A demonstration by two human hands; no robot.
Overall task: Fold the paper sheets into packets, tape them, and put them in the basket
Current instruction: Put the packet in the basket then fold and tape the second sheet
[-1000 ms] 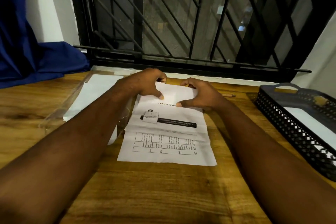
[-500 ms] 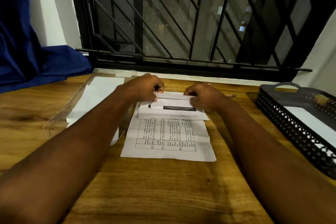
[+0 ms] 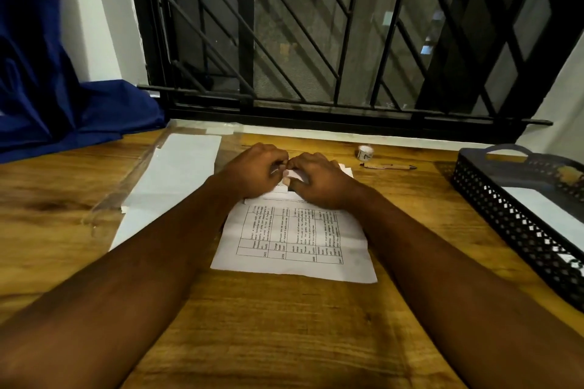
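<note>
A printed paper sheet (image 3: 294, 243) with a table on it lies on the wooden table (image 3: 284, 325) in front of me. Its far end is folded or rolled over toward me. My left hand (image 3: 252, 170) and my right hand (image 3: 319, 181) sit side by side on that folded end, fingers curled and pinching it near the middle. The fold itself is mostly hidden under my hands. A black mesh basket (image 3: 518, 230) stands at the right with a white packet (image 3: 550, 211) inside. A small tape roll (image 3: 365, 152) stands beyond my right hand.
A stack of blank sheets (image 3: 170, 180) under clear plastic lies at the left. A pen (image 3: 388, 166) lies near the tape roll. A blue cloth (image 3: 63, 110) hangs at the far left. Black window bars (image 3: 316, 41) rise behind the table's far edge.
The far end of the sheet has been folded further toward me, covering the picture strip. Both hands have slid together to the middle of the fold.
</note>
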